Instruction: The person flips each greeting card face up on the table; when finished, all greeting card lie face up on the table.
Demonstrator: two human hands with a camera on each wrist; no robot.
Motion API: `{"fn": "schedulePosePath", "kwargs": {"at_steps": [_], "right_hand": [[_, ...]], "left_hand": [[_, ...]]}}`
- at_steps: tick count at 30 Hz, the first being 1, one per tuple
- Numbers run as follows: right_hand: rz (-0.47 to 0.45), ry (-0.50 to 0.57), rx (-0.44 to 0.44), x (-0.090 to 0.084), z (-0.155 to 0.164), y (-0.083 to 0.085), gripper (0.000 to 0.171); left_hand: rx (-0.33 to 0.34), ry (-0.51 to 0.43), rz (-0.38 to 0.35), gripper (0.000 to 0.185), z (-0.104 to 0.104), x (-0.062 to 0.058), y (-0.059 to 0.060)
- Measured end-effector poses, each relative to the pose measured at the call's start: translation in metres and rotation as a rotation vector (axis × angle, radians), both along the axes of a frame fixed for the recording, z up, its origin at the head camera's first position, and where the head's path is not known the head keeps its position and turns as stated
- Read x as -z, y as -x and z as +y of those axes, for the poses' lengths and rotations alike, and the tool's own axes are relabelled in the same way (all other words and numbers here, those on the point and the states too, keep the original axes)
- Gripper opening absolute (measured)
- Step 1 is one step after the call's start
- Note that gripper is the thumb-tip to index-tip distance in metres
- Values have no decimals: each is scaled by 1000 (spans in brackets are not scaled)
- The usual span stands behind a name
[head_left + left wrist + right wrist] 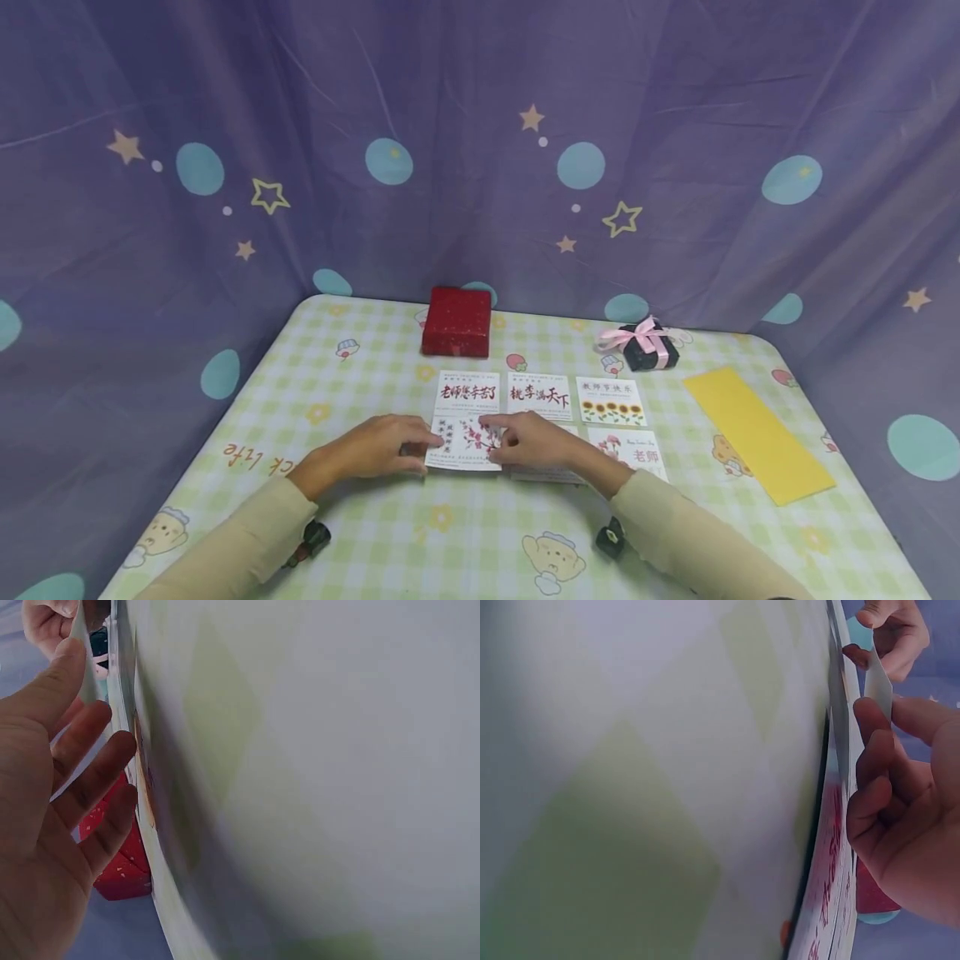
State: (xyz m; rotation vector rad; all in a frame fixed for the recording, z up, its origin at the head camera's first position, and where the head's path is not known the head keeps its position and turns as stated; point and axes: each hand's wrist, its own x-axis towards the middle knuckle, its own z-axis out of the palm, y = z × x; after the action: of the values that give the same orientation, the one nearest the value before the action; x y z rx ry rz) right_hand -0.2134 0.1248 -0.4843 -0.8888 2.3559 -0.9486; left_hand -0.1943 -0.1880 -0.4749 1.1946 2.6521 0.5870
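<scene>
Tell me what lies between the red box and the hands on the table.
In the head view, one white card with red writing lies between the red square box and the flower card both hands hold.

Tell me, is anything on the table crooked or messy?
Mostly tidy. Only the blossom card stands out: both hands, left hand and right hand, hold it, and it overlaps another card. The yellow paper lies slanted.
</scene>
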Motion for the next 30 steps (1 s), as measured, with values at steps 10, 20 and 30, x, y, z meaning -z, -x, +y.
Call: {"fn": "schedulePosePath", "kwargs": {"at_steps": [10, 20, 30], "right_hand": [[20, -55, -8, 3, -7, 0, 65], [32, -112, -21, 0, -12, -2, 66], [54, -154, 0, 2, -14, -4, 66]], "left_hand": [[14, 18, -28, 43, -2, 1, 0], [15, 50, -17, 42, -2, 2, 1], [-27, 134, -56, 45, 2, -1, -1]]}}
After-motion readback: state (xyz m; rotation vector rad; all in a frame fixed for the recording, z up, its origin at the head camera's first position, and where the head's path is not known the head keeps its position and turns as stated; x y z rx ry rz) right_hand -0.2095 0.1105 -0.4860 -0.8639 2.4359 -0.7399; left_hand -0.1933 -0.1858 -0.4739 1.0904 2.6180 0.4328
